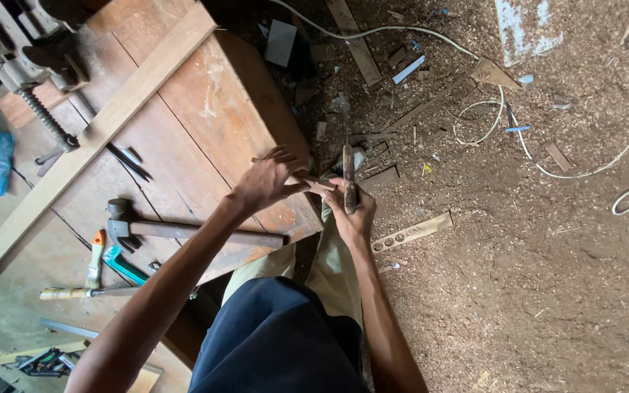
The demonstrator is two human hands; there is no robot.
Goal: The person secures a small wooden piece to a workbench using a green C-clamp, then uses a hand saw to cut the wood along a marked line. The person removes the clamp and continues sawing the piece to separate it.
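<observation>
Hands first: my right hand (354,211) is closed round the dark wooden handle of a narrow steel chisel (348,171); my left hand (267,178), fingers half spread, pinches a small pale wood offcut (314,185) at the brown wooden workbench (205,109) edge. Offcut judged light, stiff, best gripped by its sides. Beyond: claw hammer (183,229), white cable (402,33), pale rectangular card (280,42) on sawdust, unlabelled.

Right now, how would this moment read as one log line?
left hand: steadies wood piece | right hand: grips chisel | hammer: on bench
</observation>
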